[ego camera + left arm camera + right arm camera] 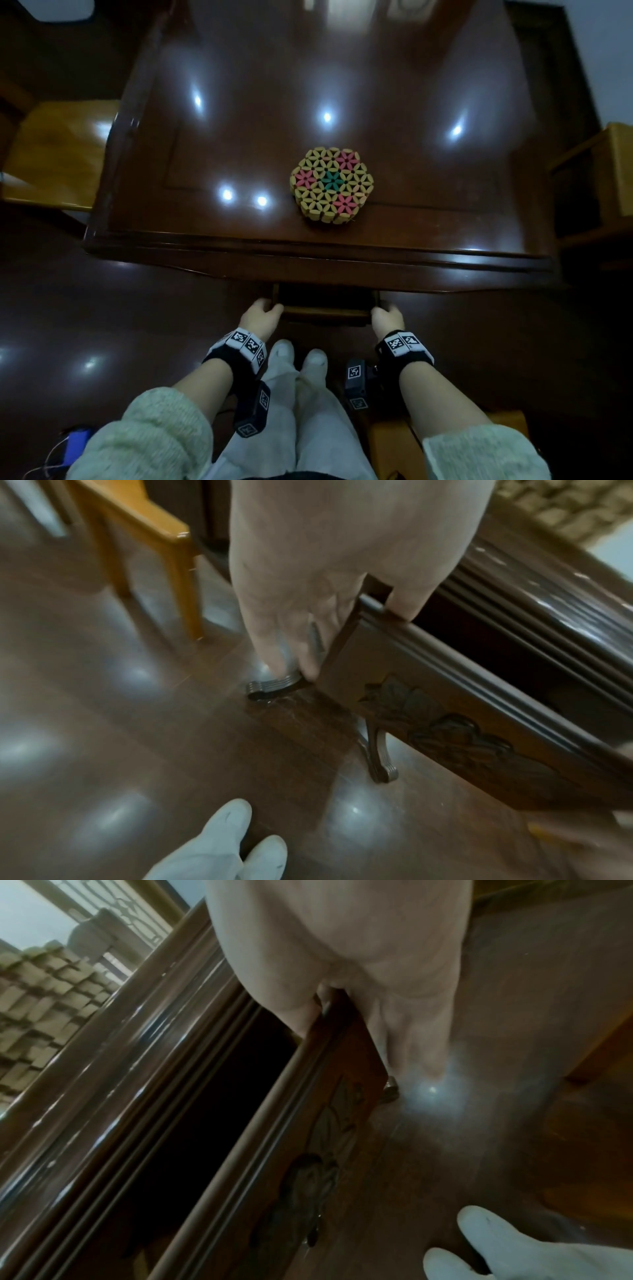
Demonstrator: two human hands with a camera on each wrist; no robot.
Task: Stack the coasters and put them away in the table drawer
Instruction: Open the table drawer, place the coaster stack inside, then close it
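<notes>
A stack of hexagonal bamboo coasters with pink and green flower patterns sits on the dark wooden table, near its front edge. Below that edge the table drawer stands partly pulled out, its inside dark. My left hand grips the drawer's left end, thumb over the top edge and fingers down the side of the carved front. My right hand grips the right end the same way, thumb inside and fingers outside. The coasters' edge shows above the table rim.
A light wooden chair stands left of the table and a wooden stool right of it. My white-socked feet rest on the glossy dark floor below the drawer. A blue object with wires lies at lower left.
</notes>
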